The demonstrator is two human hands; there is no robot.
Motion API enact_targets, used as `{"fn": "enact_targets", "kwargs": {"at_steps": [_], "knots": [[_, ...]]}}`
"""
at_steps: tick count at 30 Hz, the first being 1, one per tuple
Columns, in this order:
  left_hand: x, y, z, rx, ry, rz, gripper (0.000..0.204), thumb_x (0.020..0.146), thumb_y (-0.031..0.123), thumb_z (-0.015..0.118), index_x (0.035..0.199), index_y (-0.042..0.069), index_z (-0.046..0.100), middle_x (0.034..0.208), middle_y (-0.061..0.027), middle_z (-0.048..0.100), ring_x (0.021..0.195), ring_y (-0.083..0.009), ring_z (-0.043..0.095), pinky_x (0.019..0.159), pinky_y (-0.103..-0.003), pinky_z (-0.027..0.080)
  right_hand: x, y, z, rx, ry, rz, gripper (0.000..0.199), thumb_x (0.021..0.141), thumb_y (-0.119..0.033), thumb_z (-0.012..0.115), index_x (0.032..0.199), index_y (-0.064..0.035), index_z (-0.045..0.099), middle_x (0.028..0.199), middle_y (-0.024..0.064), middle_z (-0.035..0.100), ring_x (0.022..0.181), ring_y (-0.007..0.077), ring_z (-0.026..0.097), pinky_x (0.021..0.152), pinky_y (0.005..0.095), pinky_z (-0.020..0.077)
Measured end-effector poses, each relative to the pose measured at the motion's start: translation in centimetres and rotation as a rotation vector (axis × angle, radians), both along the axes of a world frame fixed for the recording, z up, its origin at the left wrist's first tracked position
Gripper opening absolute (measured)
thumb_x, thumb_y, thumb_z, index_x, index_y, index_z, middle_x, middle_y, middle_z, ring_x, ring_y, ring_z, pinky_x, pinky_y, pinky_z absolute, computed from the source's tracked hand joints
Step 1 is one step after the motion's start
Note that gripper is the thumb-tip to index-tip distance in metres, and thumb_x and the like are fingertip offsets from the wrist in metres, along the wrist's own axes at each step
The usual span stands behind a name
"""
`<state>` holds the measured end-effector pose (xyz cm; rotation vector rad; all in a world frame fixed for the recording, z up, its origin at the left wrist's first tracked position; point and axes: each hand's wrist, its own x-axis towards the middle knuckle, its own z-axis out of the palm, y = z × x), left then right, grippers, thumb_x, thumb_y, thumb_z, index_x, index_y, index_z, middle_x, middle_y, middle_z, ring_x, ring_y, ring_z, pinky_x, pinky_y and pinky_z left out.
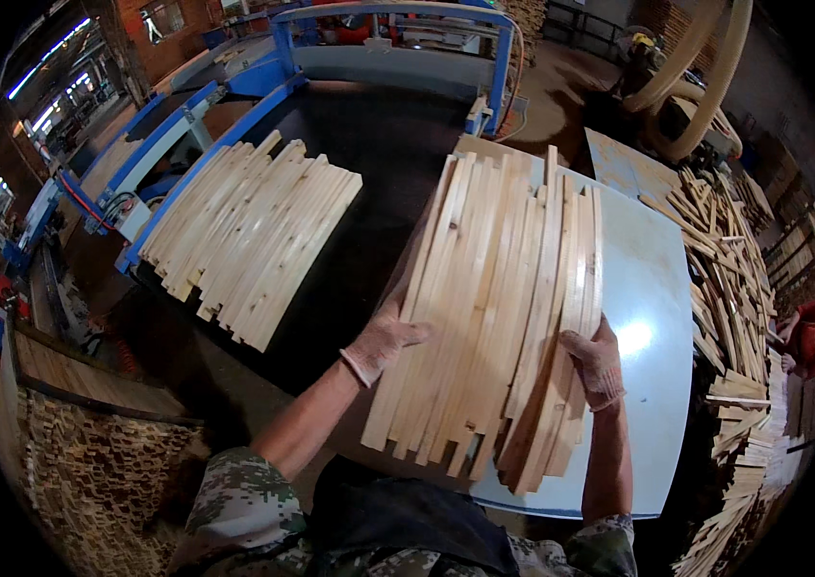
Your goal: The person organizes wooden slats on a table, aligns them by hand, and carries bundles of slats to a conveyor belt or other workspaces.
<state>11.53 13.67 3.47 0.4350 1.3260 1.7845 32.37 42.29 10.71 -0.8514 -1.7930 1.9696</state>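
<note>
A row of long, narrow wooden strips (475, 288) lies side by side before me, partly over a pale, glossy tabletop (643, 385). My left hand (386, 341), in a light knitted glove, presses against the row's left edge with the thumb over the top. At the right edge, my gloved right hand (598, 363) grips the outer strips, thumb on top. Between them the strips are squeezed together; a few at the right sit tilted, and their ends are uneven. The fingers of both hands are mostly hidden beneath or behind the wood.
To the left, another row of wooden strips (249, 231) lies on a dark machine bed with a blue frame (393, 12). A tall stack of strips (100, 462) stands at the lower left. Loose strips (715, 260) pile up at the right, below beige hoses (715, 87).
</note>
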Motion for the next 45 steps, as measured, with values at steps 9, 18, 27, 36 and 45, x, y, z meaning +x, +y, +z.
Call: {"fn": "enact_targets", "kwargs": {"at_steps": [9,18,27,36,45], "knots": [[-10.3,-16.0,-4.0,-0.143,-0.018,0.047,0.082,0.091,0.022,0.079,0.161,0.004,0.04,0.147,-0.0129,0.06,0.131,-0.0231,0.061,0.114,-0.039,0.049,-12.5,-13.2,-7.2,-0.026,0.004,0.144,0.086,0.089,-0.001,0.082,0.157,0.0106,0.03,0.124,0.0187,0.067,0.1,0.0205,0.071,0.084,0.0314,0.0618],[-24.5,-25.3,-3.7,-0.493,-0.001,-0.08,0.085,0.093,0.029,0.076,0.164,0.003,0.036,0.153,-0.0179,0.056,0.138,-0.0267,0.056,0.119,-0.041,0.044,-25.0,-26.1,-12.0,0.024,-0.213,-0.009,0.084,0.083,-0.011,0.089,0.147,0.0107,0.039,0.12,0.0229,0.07,0.1,0.0239,0.073,0.087,0.0339,0.064],[-32.6,-26.1,-7.0,-0.852,0.327,-0.235,0.115,0.09,0.06,0.07,0.168,-0.005,0.017,0.162,-0.0285,0.044,0.147,-0.0348,0.049,0.121,-0.04,0.042,-30.3,-27.5,-13.3,0.127,-0.271,-0.026,0.074,0.084,-0.025,0.088,0.141,0.0052,0.053,0.12,0.0191,0.072,0.098,0.0264,0.073,0.09,0.0362,0.0616],[-30.6,-26.8,-0.5,-1.228,0.714,-0.551,0.076,0.098,0.065,0.057,0.126,-0.005,0.067,0.111,-0.022,0.074,0.1,-0.0333,0.072,0.092,-0.05,0.057,-29.0,-27.9,-13.7,0.084,-0.248,-0.026,0.072,0.083,-0.025,0.089,0.139,0.0038,0.054,0.115,0.0169,0.072,0.096,0.024,0.073,0.086,0.0386,0.0628],[-23.4,-25.1,-2.7,-0.946,1.142,-0.186,0.072,0.097,0.054,0.065,0.147,0.002,0.059,0.152,-0.0228,0.058,0.14,-0.0366,0.056,0.12,-0.047,0.041,-28.1,-27.8,-11.6,0.457,-0.606,0.092,0.091,0.085,-0.053,0.08,0.141,0.0123,0.05,0.126,0.0267,0.069,0.11,0.0375,0.071,0.097,0.0444,0.0568]]}}
